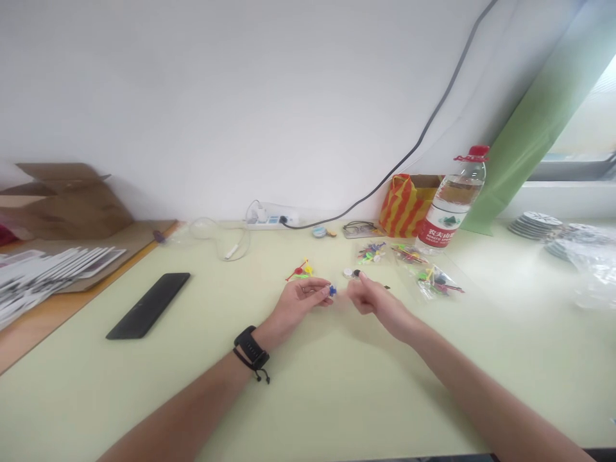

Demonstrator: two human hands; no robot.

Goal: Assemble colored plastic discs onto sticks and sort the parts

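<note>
My left hand (299,301) pinches a small blue plastic piece (332,290) between thumb and fingertips, just above the table. To its right, my right hand (382,307) is curled closed with the thumb on top; whatever its fingers hold, if anything, is hidden, and its fingertips are slightly blurred. Behind the left hand lie a red stick-like piece with a round part (298,271) and a yellow piece (308,271), with some green beside them. A white disc (348,273) and a small black round piece (357,273) lie just behind the right hand.
Clear bags of coloured plastic pieces (436,281) lie at right, near a water bottle (447,208) and a striped bag (404,208). Glasses (360,227) and a power strip (269,222) sit along the wall. A black flat object (149,306) and a cardboard box (72,205) are at left.
</note>
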